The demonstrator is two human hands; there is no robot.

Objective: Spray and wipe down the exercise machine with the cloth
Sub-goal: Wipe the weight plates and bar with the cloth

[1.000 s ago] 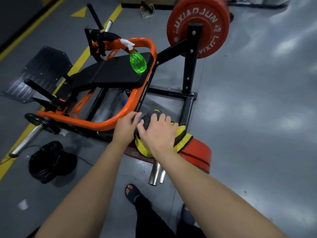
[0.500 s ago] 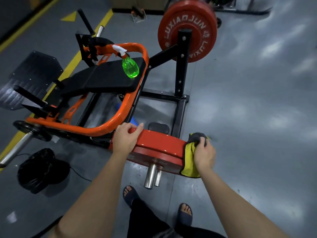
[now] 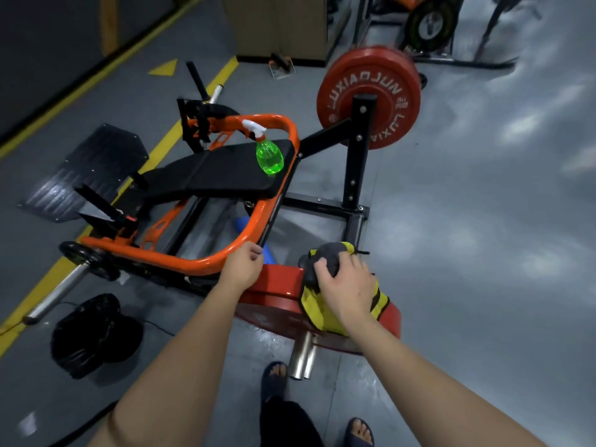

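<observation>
Now the exercise machine sprawls across the floor. The left hand has its grip closed round the orange frame; the right hand clutches the cloth against the near red plate. Jolting the frame could topple the spray bottle at the seat pad's corner.

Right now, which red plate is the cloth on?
The near red plate, under the right hand and cloth; the far lettered plate is untouched.

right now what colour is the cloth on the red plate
The cloth is yellow with black stripes, plus a dark grey bunched part; head view shows it.
</observation>
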